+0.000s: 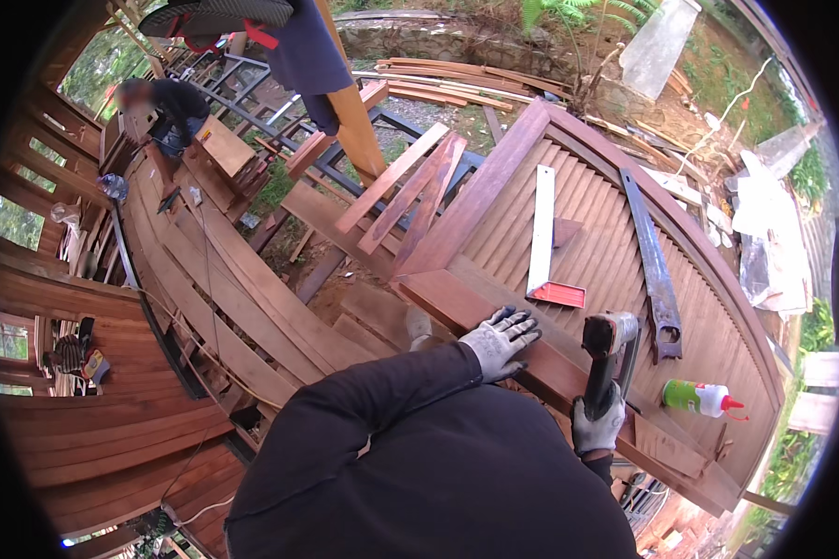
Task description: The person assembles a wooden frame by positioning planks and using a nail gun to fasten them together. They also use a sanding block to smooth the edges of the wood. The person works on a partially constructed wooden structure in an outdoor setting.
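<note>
A louvred wooden panel [483, 210] with a reddish-brown frame lies flat in front of me. My left hand [502, 345], in a grey-white work glove, rests on its near rail with fingers stretched out. In my gloved right hand [599, 424] is the grip of a black and grey nail gun [612, 334], over the same rail. Its nose and contact with the wood are hard to make out. On the slats beyond lie a try square [542, 238] with a red-edged stock and a handsaw [653, 265]. A green and white glue bottle [697, 399] with a red tip lies right of the nail gun.
Long planks [191, 252] stretch away on the left, where another person [168, 116] sits working. Several wood strips [410, 186] lie near a yellowish post [352, 130]. Stacked timber [466, 79] is at the back. White plastic sheeting [772, 233] hangs at the right.
</note>
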`<act>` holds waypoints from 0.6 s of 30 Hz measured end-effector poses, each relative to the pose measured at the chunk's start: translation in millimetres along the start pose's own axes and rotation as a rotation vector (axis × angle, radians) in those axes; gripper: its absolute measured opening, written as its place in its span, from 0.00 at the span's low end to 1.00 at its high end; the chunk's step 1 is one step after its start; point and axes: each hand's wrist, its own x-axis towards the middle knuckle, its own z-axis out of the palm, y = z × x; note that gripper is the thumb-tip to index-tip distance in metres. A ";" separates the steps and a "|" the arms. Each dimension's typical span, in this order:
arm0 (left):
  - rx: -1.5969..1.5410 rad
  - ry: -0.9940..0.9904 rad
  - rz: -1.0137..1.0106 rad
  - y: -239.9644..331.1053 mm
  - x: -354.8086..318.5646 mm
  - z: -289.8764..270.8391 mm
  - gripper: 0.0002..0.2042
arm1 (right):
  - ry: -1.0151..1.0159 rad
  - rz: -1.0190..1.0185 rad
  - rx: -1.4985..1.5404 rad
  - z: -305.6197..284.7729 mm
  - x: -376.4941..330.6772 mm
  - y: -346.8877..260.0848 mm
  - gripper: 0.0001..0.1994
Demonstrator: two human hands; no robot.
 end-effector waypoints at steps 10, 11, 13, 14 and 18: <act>0.303 0.130 -0.416 -41.2 -51.3 -23.8 0.42 | 0.031 -0.096 -0.150 28.3 -15.2 16.4 0.27; 0.323 0.161 -0.464 -47.8 -55.9 -30.7 0.43 | 0.000 -0.085 -0.155 28.4 -12.7 14.8 0.27; 0.360 0.221 -0.560 -56.7 -61.6 -40.6 0.44 | -0.030 -0.078 -0.185 31.3 -12.4 17.9 0.29; 0.374 0.215 -0.574 -56.3 -61.5 -40.7 0.45 | -0.030 -0.084 -0.210 36.2 -12.4 24.1 0.30; 0.350 0.199 -0.597 -39.2 -60.1 -32.1 0.44 | -0.140 -0.029 -0.266 36.4 -7.5 13.4 0.34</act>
